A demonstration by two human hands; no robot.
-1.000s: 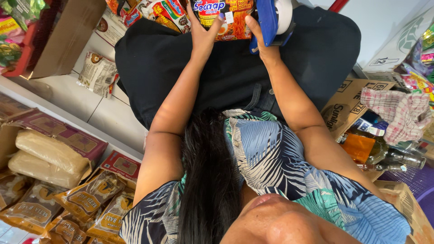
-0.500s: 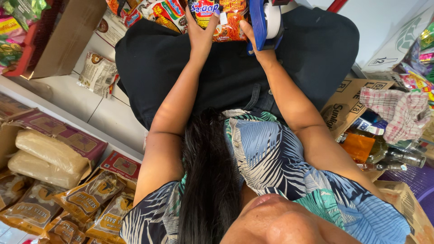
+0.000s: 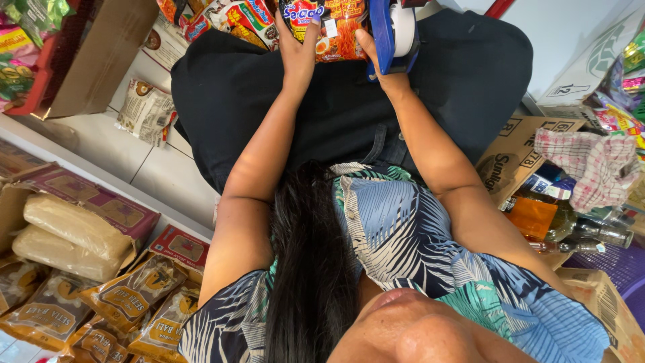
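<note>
Gripping a red and orange noodle packet [image 3: 329,27] at the top centre of the frame, the left hand [image 3: 299,50] is seen closed around the packet's left edge, with the thumb laid across its printed face beside a small white label. The right hand [image 3: 383,60] is closed on a blue label gun [image 3: 393,30] carrying a white roll, held against the packet's right edge, while its thumb rests on the packet's lower right corner. The packet is held above a lap covered in dark fabric [image 3: 349,107]. More noodle packets [image 3: 222,17] are piled at the upper left, just beyond the knees. A brown cardboard box [image 3: 517,154] with bottles and a checked cloth [image 3: 591,168] is seen at the right of the frame, and brown snack pouches [image 3: 127,296] are stacked at the lower left. A slip is judged possible: the packet is thin and glossy and is pinched only at its edges, so pressure from the gun could fold it or push it out of the fingers. A label could also be laid crooked or over the existing one, since the tool's mouth is partly hidden at the frame's top edge.
</note>
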